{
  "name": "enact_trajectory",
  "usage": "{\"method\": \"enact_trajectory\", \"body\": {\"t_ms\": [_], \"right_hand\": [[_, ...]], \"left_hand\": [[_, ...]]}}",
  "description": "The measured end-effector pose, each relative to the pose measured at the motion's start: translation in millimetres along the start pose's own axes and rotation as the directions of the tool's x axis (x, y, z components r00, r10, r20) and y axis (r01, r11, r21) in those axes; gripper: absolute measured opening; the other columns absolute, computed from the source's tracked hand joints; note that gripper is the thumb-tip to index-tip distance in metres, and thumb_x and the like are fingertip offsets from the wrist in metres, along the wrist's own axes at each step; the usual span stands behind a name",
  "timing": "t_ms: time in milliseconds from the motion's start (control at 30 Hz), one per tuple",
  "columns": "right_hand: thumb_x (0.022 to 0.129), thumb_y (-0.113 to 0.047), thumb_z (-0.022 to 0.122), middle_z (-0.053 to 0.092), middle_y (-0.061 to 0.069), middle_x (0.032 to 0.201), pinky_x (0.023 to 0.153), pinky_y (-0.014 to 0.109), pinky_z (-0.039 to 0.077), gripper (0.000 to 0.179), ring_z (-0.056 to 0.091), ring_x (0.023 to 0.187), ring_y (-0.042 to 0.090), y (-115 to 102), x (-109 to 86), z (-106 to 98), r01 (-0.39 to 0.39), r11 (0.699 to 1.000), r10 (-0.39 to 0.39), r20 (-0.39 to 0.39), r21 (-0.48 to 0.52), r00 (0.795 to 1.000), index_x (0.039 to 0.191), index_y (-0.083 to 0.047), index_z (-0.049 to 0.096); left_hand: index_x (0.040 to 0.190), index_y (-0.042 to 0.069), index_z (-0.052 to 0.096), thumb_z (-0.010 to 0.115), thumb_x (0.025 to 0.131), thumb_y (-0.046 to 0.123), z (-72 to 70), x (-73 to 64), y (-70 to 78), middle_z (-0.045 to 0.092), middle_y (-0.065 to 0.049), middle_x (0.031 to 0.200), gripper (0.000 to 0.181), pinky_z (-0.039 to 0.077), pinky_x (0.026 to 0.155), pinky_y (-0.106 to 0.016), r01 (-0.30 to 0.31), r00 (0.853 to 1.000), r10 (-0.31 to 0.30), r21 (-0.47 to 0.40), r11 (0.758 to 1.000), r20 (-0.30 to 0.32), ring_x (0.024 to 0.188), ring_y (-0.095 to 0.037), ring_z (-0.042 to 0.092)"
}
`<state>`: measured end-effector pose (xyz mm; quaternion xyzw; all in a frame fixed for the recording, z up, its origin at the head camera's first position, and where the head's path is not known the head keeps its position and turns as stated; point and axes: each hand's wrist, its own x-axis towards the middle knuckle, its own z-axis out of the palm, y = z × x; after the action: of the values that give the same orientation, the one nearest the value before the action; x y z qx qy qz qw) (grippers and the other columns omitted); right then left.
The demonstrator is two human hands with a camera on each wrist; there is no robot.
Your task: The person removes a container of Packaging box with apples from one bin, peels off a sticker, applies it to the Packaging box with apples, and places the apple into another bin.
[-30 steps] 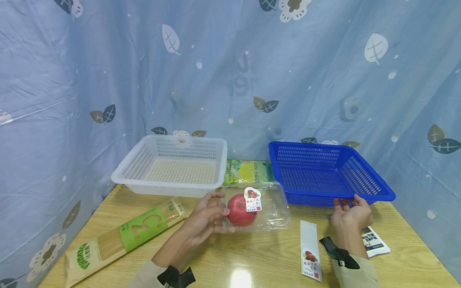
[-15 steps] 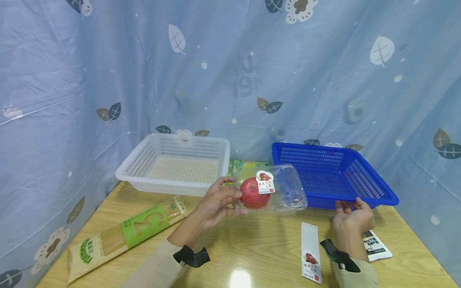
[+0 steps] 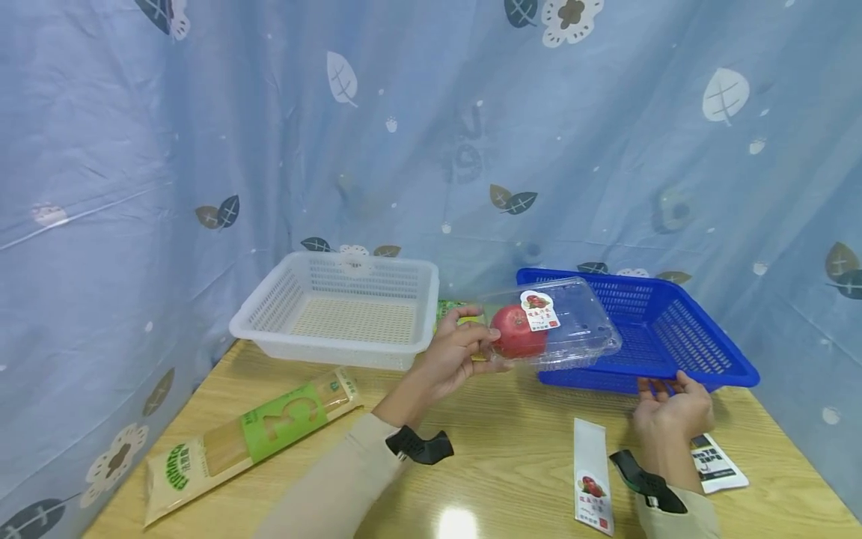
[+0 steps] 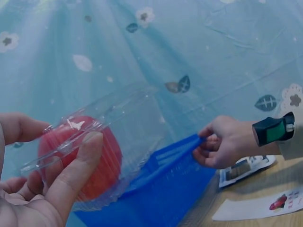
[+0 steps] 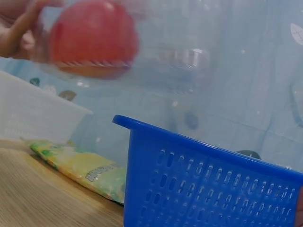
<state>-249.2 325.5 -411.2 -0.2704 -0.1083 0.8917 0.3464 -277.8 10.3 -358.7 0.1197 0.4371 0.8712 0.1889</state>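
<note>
My left hand (image 3: 459, 352) grips the left end of a clear plastic clamshell box (image 3: 579, 322), thumb in front and fingers behind. Inside, at that end, lies a red apple-like fruit (image 3: 517, 333); a white label (image 3: 540, 310) with red fruit on it is stuck to the lid. The box is held tilted in the air, overlapping the left part of the blue basket (image 3: 714, 329) in the head view. My right hand (image 3: 673, 408) holds the basket's front rim, fingers curled up against it. The right wrist view shows the box above the basket's rim, blurred.
A white basket (image 3: 337, 348) stands at the back left. In front of it lies a long noodle packet (image 3: 252, 442). Between the baskets is a green-yellow packet (image 5: 90, 170). A white label strip (image 3: 592, 464) and a black-and-white pouch (image 3: 719, 464) lie near my right arm.
My left hand has lifted the clear box and carried it rightwards, from the table's middle to the blue basket's left side. My right hand keeps its hold on the rim.
</note>
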Motion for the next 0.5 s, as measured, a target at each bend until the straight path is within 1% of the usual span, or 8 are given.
{"method": "enact_trajectory", "body": {"t_ms": [167, 233, 333, 400, 467, 500], "right_hand": [[0.102, -0.007, 0.053, 0.046, 0.004, 0.093, 0.062, 0.036, 0.05, 0.013, 0.044, 0.07, 0.023, -1.4, 3.2, 0.5, 0.018, 1.0, -0.018, 0.007, -0.006, 1.0, 0.11, -0.017, 0.048], [0.102, -0.007, 0.052, 0.046, 0.004, 0.092, 0.06, 0.036, 0.051, 0.009, 0.044, 0.068, 0.023, -1.5, 4.6, 0.9, 0.03, 0.999, -0.03, 0.007, -0.012, 1.0, 0.106, -0.014, 0.048], [0.102, -0.005, 0.052, 0.047, 0.005, 0.091, 0.058, 0.037, 0.053, 0.011, 0.045, 0.066, 0.023, -2.6, 6.4, 0.4, 0.045, 0.999, -0.046, -0.002, -0.014, 0.999, 0.108, -0.014, 0.048], [0.102, -0.005, 0.052, 0.048, 0.006, 0.091, 0.058, 0.037, 0.054, 0.014, 0.045, 0.067, 0.023, -4.0, 7.2, -0.3, 0.058, 0.998, -0.058, -0.006, -0.017, 0.998, 0.111, -0.015, 0.047], [0.102, -0.005, 0.051, 0.05, 0.006, 0.091, 0.057, 0.037, 0.055, 0.015, 0.046, 0.067, 0.023, -5.7, 7.4, -0.9, 0.069, 0.997, -0.07, -0.005, -0.023, 0.998, 0.113, -0.015, 0.047], [0.102, -0.005, 0.051, 0.05, 0.006, 0.091, 0.057, 0.037, 0.055, 0.015, 0.047, 0.067, 0.023, -6.6, 7.3, -1.1, 0.074, 0.997, -0.074, -0.002, -0.027, 0.997, 0.113, -0.015, 0.047]], "left_hand": [[0.14, 0.007, 0.033, 0.066, 0.089, -0.005, 17.5, 22.7, -7.8, 0.05, -0.009, 0.103, 0.062, 0.064, 0.072, -0.041, -0.003, 0.997, 0.005, 0.026, 1.0, -0.072, 0.066, -0.015, 0.049], [0.138, 0.008, 0.035, 0.068, 0.088, -0.005, 23.4, 31.6, -10.7, 0.05, -0.009, 0.103, 0.062, 0.064, 0.067, -0.037, -0.004, 0.996, 0.007, 0.036, 0.999, -0.088, 0.065, -0.015, 0.05], [0.137, 0.007, 0.036, 0.067, 0.089, -0.005, 32.4, 42.5, -14.5, 0.052, -0.009, 0.099, 0.059, 0.063, 0.063, -0.036, 0.003, 0.996, 0.001, 0.043, 0.999, -0.085, 0.063, -0.016, 0.05], [0.138, 0.006, 0.036, 0.067, 0.089, -0.005, 38.5, 48.8, -17.2, 0.053, -0.008, 0.095, 0.059, 0.064, 0.064, -0.038, 0.009, 0.997, -0.006, 0.042, 0.999, -0.076, 0.062, -0.016, 0.049], [0.139, 0.005, 0.035, 0.066, 0.09, -0.006, 44.4, 54.1, -20.4, 0.054, -0.008, 0.092, 0.06, 0.064, 0.07, -0.045, 0.016, 0.998, -0.014, 0.031, 0.999, -0.061, 0.062, -0.016, 0.049], [0.139, 0.005, 0.035, 0.066, 0.09, -0.006, 47.4, 57.2, -22.7, 0.054, -0.009, 0.093, 0.059, 0.063, 0.072, -0.049, 0.019, 0.998, -0.018, 0.025, 1.0, -0.061, 0.062, -0.017, 0.049]]}}
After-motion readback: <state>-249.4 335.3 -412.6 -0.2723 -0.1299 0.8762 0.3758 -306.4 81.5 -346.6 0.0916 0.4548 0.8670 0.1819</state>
